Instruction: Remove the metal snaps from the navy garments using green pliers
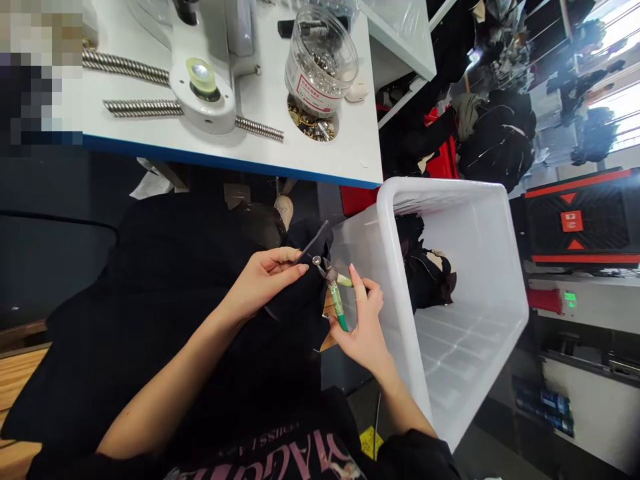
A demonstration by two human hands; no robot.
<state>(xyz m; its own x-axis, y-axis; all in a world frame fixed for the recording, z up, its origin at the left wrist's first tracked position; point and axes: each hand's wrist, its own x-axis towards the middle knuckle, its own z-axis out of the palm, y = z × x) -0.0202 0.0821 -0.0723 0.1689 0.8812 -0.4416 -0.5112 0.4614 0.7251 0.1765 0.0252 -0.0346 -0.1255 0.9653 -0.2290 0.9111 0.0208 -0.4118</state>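
Observation:
Dark cloth (295, 293), seemingly a garment, lies over my lap. My left hand (267, 277) pinches its edge between thumb and fingers. A small round metal snap button (317, 261) sits on the cloth just past the left fingertips. In my right hand (364, 320) are cutting pliers (336, 293) with green and yellowish handles, one handle at the thumb and the other at the fingers. Their jaws are parted and lie right beside the snap button; whether they touch it I cannot tell.
To the right stands a large white plastic bin (470, 333) with dark garments (425, 273) inside. Ahead, a white table (350, 157) with a blue edge carries a white press machine (203, 100) and a clear jar (320, 67) of small metal parts.

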